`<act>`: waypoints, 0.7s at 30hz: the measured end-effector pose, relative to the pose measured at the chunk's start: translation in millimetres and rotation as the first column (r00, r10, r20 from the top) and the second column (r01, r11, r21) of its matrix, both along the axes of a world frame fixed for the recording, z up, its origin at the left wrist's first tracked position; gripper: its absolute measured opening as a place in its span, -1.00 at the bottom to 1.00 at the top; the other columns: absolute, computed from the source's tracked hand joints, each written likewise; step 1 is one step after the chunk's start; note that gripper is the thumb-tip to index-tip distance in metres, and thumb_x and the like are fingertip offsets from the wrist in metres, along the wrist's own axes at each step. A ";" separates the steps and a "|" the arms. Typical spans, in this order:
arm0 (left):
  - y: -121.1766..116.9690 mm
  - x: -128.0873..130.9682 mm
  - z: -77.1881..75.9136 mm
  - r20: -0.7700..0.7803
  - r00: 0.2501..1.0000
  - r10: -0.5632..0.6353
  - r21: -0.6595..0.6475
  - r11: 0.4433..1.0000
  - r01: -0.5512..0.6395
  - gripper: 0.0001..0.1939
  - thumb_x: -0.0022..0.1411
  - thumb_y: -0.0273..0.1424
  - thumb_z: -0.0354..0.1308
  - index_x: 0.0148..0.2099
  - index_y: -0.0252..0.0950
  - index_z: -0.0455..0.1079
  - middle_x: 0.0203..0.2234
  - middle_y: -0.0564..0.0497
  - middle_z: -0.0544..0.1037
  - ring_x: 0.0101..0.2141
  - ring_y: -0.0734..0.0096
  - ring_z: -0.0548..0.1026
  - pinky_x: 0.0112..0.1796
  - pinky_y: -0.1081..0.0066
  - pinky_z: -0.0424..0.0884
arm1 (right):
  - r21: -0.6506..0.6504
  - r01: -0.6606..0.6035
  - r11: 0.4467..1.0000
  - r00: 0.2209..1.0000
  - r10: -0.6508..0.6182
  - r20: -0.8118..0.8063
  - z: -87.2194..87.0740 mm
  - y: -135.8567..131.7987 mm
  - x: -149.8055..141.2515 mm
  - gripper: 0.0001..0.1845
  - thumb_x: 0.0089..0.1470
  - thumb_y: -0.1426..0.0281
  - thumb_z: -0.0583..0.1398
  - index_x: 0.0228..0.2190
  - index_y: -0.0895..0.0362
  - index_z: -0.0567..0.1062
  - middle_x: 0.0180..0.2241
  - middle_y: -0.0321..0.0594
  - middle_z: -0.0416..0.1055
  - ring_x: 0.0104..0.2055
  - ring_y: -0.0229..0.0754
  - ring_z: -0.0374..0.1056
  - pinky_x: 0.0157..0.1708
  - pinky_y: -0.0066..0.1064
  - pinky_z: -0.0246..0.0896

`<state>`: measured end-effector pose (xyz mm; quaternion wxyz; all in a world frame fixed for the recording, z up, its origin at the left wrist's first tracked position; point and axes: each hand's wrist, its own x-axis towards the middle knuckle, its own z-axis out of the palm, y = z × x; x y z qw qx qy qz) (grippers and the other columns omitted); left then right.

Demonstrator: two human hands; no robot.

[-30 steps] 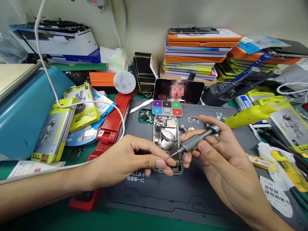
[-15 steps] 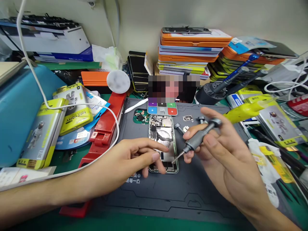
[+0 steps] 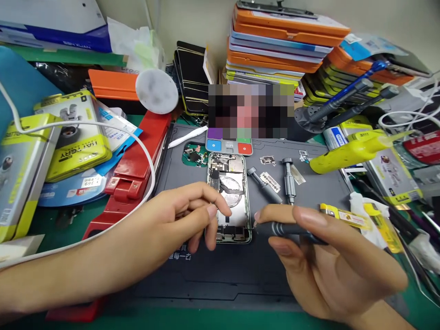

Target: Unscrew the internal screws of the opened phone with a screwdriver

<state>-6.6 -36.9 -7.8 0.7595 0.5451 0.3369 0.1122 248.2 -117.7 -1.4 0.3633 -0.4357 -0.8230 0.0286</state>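
An opened phone (image 3: pixel 237 220) lies upright on the dark grey work mat (image 3: pixel 213 284), its metal plate and inner parts exposed. My left hand (image 3: pixel 192 215) rests over the phone's lower left side, fingers loosely bent and apart, holding nothing. Just right of the phone's lower end, my right hand (image 3: pixel 330 256) is closed around a dark screwdriver (image 3: pixel 288 228). It lies nearly level, pointing left, with the index fingertip close to its tip. Any screw at that tip is too small to make out. Two more screwdrivers, one slanted (image 3: pixel 264 184) and one straight (image 3: pixel 289 181), lie beyond that hand.
A razor blade (image 3: pixel 271 181) and small metal plates (image 3: pixel 267 160) lie on the mat. A red clamp-like tool (image 3: pixel 127 169) and white cable (image 3: pixel 137 137) border the left. Yellow battery boxes (image 3: pixel 82 156), a yellow bottle (image 3: pixel 343 153) and stacked orange cases (image 3: pixel 285 27) surround it.
My right hand has turned, swinging the screwdriver from slanted over the phone to nearly level beside it. My left hand has shifted slightly left. The whole view has moved closer.
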 end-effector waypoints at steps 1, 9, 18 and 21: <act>0.1 0.6 1.2 0.005 1.000 -0.003 -0.002 1.000 0.003 -0.81 0.69 -0.24 0.09 0.07 -0.08 0.53 -0.37 0.22 0.60 -0.41 0.68 0.45 -0.39 0.69 0.33 | -0.012 -0.003 1.000 1.000 0.003 0.010 -0.6 0.6 -1.3 -0.82 0.46 0.61 0.06 0.04 0.33 0.36 -0.11 -0.18 0.42 0.08 -0.59 0.42 0.20 -0.75 0.43; -1.5 3.0 3.5 0.022 1.000 -0.009 0.018 1.000 0.009 -0.78 0.67 -0.39 0.08 0.02 -0.07 0.57 -0.36 0.26 0.62 -0.39 0.72 0.46 -0.37 0.73 0.35 | -0.020 -0.009 1.000 1.000 0.009 0.016 0.0 2.3 -2.5 -0.84 0.55 0.52 0.03 0.05 0.33 0.33 -0.11 -0.20 0.42 0.08 -0.66 0.39 0.19 -0.83 0.36; -1.1 1.8 4.9 0.023 1.000 -0.009 0.011 1.000 0.009 -0.78 0.66 -0.38 0.08 0.01 -0.08 0.56 -0.36 0.25 0.61 -0.38 0.70 0.48 -0.33 0.73 0.40 | -0.036 -0.029 0.999 0.999 0.028 -0.026 -3.5 -0.5 -4.1 -0.76 0.38 0.66 0.09 0.05 0.35 0.37 0.03 -0.14 0.40 0.21 -0.49 0.41 0.25 -0.67 0.45; -0.9 2.8 6.5 0.022 1.000 0.006 -0.002 1.000 -0.006 -0.79 0.66 -0.36 0.09 -0.01 -0.10 0.56 -0.37 0.24 0.61 -0.39 0.71 0.48 -0.36 0.75 0.37 | -0.036 -0.045 0.998 0.999 0.046 0.014 1.1 0.1 1.1 -0.78 0.50 0.48 0.09 0.08 0.30 0.42 -0.04 -0.15 0.41 0.07 -0.48 0.42 0.07 -0.62 0.43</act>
